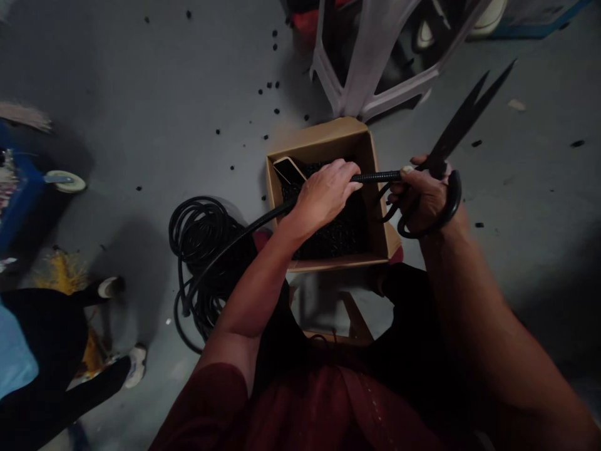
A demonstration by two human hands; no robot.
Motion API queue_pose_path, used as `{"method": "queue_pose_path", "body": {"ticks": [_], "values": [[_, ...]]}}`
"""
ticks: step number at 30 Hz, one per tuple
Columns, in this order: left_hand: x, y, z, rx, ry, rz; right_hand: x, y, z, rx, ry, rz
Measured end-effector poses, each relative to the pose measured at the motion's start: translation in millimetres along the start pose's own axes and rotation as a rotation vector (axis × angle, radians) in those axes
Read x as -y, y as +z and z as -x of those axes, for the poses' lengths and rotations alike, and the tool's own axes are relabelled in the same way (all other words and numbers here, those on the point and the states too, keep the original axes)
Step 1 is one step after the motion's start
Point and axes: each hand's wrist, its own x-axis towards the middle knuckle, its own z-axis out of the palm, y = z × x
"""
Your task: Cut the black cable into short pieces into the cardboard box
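Observation:
My left hand (323,191) is closed around a black ribbed hose (375,177) above an open cardboard box (382,219). My right hand (425,194) grips large black scissors (462,122) by their looped handles; the blades point up and right, slightly apart. Its thumb and fingers also meet the hose's right end. Leftward, the hose runs to a loose black coil (201,232) on the floor. Many small black pieces (338,241) lie in the box, below my hands. A dark flat rectangle with a pale edge (288,170) stands in its upper left corner.
A pale plastic stool (361,56) stands just beyond the box. Small black bits (277,111) are scattered over the grey floor (141,94). At left are a blue wheeled container (19,188) and another person's legs (42,338). A white shoe (488,17) shows at upper right.

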Motion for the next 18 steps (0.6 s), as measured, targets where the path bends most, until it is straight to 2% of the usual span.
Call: {"method": "queue_pose_path", "body": {"ticks": [5, 9, 18], "values": [[-3.2, 4.7, 1.2, 0.012, 0.055, 0.005, 0.7, 4.1, 1.5, -0.005, 0.042, -0.041], [-8.2, 7.5, -1.4, -0.006, 0.125, 0.064, -0.5, 4.9, 4.8, 0.079, 0.022, -0.096], [-5.1, 3.7, -5.1, -0.038, 0.016, 0.010, -5.8, 3.5, 3.1, 0.140, -0.009, -0.086]]}}
